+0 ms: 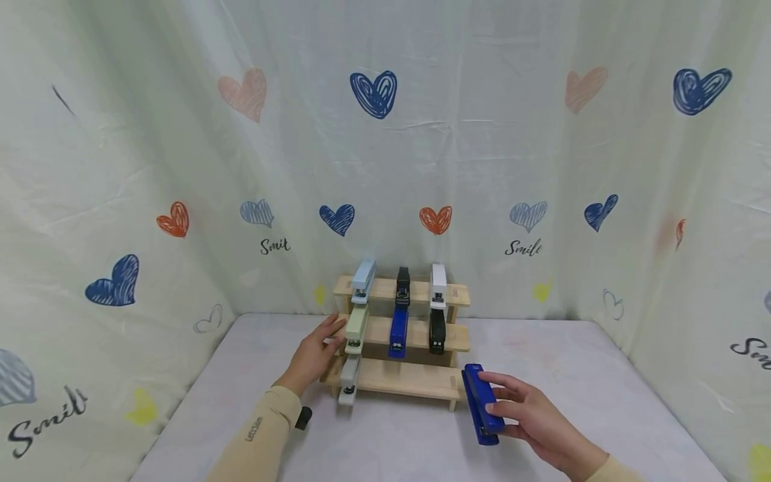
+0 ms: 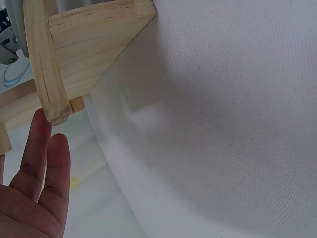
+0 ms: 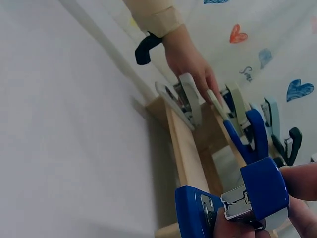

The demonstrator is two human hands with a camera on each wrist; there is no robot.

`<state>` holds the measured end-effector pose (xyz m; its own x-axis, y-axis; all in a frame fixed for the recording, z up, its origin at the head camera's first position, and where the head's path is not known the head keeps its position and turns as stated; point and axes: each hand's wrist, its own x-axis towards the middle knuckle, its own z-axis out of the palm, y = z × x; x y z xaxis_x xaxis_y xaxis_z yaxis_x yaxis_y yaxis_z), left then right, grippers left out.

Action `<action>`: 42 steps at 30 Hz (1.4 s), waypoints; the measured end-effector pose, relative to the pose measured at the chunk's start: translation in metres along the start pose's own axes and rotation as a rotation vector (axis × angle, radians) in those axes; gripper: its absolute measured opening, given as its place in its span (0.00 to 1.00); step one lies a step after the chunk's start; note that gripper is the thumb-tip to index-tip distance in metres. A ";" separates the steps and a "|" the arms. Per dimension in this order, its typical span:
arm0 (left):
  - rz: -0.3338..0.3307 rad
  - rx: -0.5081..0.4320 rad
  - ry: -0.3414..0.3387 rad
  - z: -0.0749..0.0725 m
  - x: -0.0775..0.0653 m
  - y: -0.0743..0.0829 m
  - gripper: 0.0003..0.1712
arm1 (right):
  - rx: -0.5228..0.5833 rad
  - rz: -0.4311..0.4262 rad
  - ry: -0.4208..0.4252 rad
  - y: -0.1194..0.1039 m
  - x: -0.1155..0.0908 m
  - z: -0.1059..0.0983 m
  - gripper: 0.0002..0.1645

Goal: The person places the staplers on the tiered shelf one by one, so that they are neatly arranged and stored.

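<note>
My right hand grips a blue stapler between thumb and fingers, just off the right front end of a three-tier wooden rack. In the right wrist view the stapler's metal nose shows close up. My left hand rests against the rack's left side, and straight fingers touch its wooden end in the left wrist view. Beside that hand, a light green stapler lies on the middle tier and a grey stapler on the bottom tier.
The top tier bears light blue, black and white staplers. Another blue stapler and a black one lie on the middle tier. A heart-printed curtain hangs behind the white table.
</note>
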<state>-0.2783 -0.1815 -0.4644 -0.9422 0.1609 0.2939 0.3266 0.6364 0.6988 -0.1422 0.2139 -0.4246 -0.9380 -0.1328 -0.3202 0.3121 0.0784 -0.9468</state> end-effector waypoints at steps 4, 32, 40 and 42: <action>-0.003 -0.003 0.006 0.001 0.000 -0.002 0.25 | 0.018 -0.016 -0.061 0.000 0.008 0.022 0.35; -0.021 0.008 -0.007 -0.002 0.000 0.004 0.25 | 0.065 -0.136 -0.060 0.001 0.063 0.130 0.31; 0.014 0.013 0.005 -0.002 -0.001 0.006 0.25 | 0.105 -0.117 -0.043 0.000 0.064 0.136 0.37; 0.004 0.010 0.002 -0.002 -0.001 0.006 0.25 | 0.106 -0.111 -0.048 -0.001 0.062 0.136 0.41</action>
<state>-0.2752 -0.1799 -0.4593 -0.9408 0.1613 0.2980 0.3293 0.6433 0.6912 -0.1799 0.0713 -0.4475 -0.9602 -0.1818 -0.2121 0.2234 -0.0438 -0.9738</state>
